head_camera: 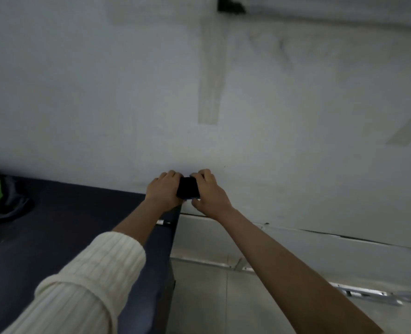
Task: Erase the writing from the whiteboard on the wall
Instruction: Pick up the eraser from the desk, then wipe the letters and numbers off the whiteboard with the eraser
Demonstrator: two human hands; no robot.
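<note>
Against the wall, both hands, left hand and right hand, curl fingers around a black eraser above a dark table, marker nearby.

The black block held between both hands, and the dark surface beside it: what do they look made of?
Black block: matte, rounded corners; plastic or felt, too blurred to say. Dark surface: navy, dull with a soft sheen, possibly vinyl or fabric padding.

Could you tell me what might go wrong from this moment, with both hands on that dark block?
The left hand and right hand grip the small dark block near the table corner; it could slip and fall to the floor. A marker lying at the table edge could be nudged off by the left forearm.
</note>
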